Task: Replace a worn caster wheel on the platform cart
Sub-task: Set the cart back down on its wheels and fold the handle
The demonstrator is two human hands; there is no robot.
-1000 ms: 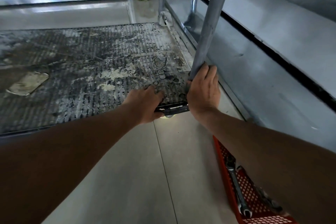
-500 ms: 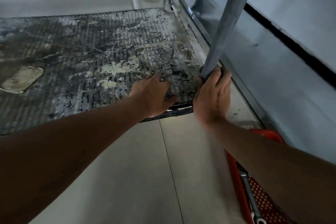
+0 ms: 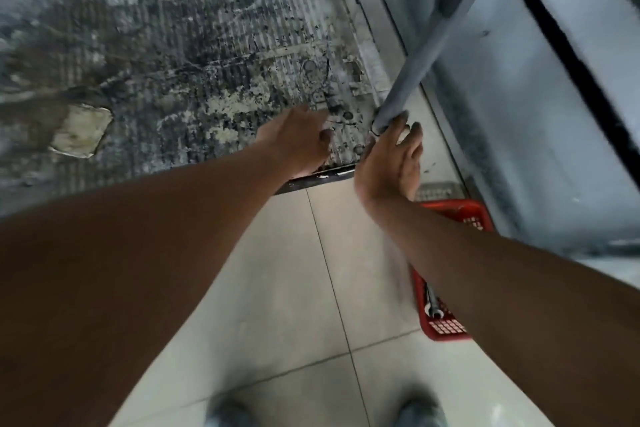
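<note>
Two forearms [image 3: 138,270] of yours run up from the lower edge of the frame to the near right corner of the platform cart [image 3: 180,55], whose grimy ribbed deck fills the upper left. Your left grip [image 3: 294,142] lies knuckles-up on the deck just inside its near edge. Blur hides its fingers, so I cannot tell whether they hold anything. Your right grip [image 3: 388,163] is at the corner itself, fingers loose and apart, their tips at the foot of the grey handle post [image 3: 426,55] that slants toward the upper right. The caster is hidden under the deck.

A pale torn patch [image 3: 81,130] sits on the deck at left centre. At right of centre, a red basket [image 3: 453,210] stands on the floor, partly covered by your right forearm, with a wrench [image 3: 433,305] lying in it.

Round marks on the deck near the corner are too blurred to read.

The floor [image 3: 311,288] is pale tile with thin grout lines. A grey panel [image 3: 519,114] with a black stripe [image 3: 568,61] runs down the right side. Your shoes [image 3: 232,412] show blurred at the bottom edge.
</note>
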